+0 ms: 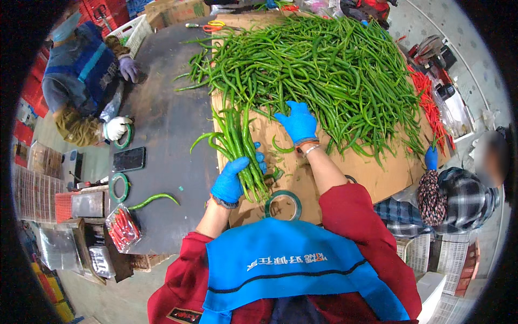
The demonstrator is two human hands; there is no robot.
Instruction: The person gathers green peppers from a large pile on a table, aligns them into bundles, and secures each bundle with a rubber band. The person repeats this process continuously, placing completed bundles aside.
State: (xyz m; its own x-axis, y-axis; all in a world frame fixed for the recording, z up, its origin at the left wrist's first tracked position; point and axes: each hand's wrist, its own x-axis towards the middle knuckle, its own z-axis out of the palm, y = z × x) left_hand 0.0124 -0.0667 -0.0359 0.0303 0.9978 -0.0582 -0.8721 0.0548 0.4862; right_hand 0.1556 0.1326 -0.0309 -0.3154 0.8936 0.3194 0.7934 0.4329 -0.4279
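My left hand (pixel 230 181), in a blue glove, is closed around a bundle of long green chili peppers (pixel 239 141), their lower ends pointing towards me. To its right, my right hand (pixel 298 120), also blue-gloved, is spread at the near edge of a large pile of green chili peppers (pixel 323 73), and I see nothing held in it. A single curved green pepper (pixel 282 150) lies on the cardboard (pixel 307 178) just below that hand. Close to my body, a roll of green tape (pixel 298 202) lies flat on the cardboard.
On the dark tabletop (pixel 162 121) at left are a phone (pixel 129 159), another tape roll (pixel 110 188), one green pepper (pixel 153 198) and bagged red peppers (pixel 123 227). Scissors (pixel 214 26) lie at the far edge. Co-workers stand left and right; red peppers (pixel 427 101) lie at right.
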